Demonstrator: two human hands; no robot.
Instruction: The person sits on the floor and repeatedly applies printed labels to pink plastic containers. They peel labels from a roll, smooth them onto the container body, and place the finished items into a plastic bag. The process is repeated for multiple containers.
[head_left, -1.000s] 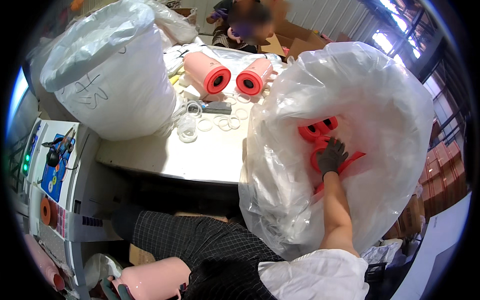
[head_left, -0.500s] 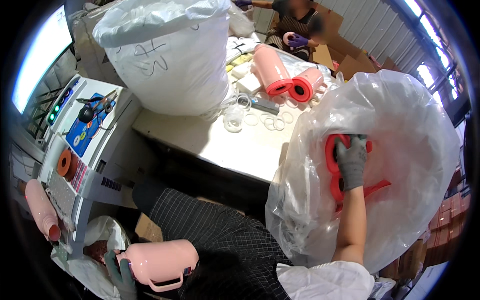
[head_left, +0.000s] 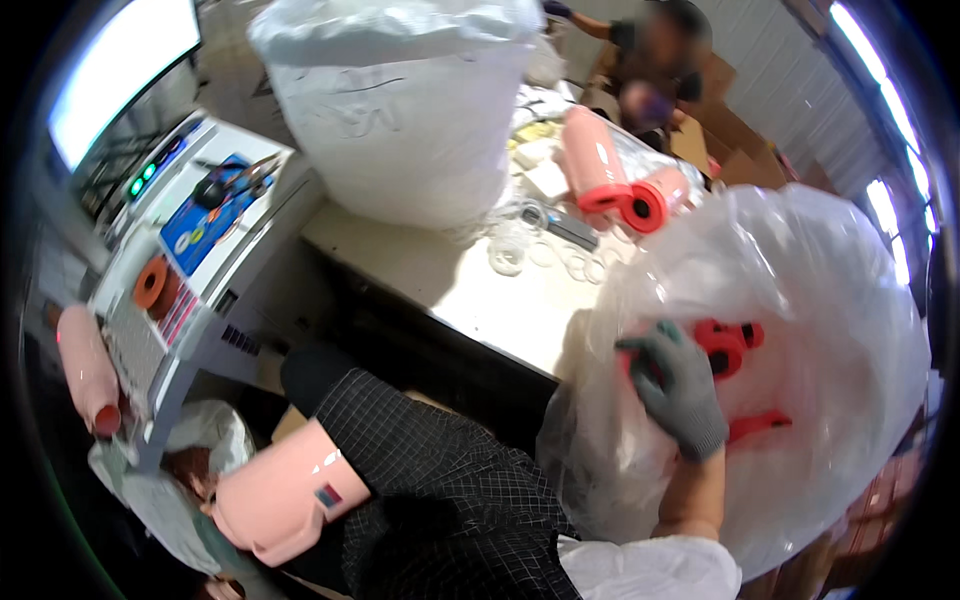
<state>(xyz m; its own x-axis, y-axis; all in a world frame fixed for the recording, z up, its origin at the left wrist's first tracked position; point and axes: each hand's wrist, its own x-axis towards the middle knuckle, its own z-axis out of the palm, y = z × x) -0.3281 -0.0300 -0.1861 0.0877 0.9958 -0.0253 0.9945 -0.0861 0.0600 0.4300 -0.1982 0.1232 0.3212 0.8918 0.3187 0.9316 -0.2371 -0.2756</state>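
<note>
My left hand [head_left: 208,548], in a grey-green glove, grips a pink jug [head_left: 285,490] by its neck end at the lower left. The jug lies sideways, its base toward my lap and its handle facing down. Over a large clear plastic bag [head_left: 850,290] on the right, my right hand [head_left: 680,385], in a grey glove, has its fingers curled. A blurred red plastic part [head_left: 630,370] shows at those fingers, mostly hidden behind the hand. Beside it in the bag lie a red part with a black centre [head_left: 722,350] and a red strip-like piece [head_left: 760,426].
Two pink containers [head_left: 592,155] with red ends lie on the white table [head_left: 500,318], near several clear rings [head_left: 580,268]. A tall white sack [head_left: 400,140] stands behind. Left are a machine [head_left: 225,265], a screen [head_left: 125,75] and another pink container [head_left: 88,365]. Across sits a co-worker [head_left: 655,75].
My right hand has shifted left and down within the bag, away from the other red parts. The jug in my left hand has tilted, its base end rising. The whole view has shifted.
</note>
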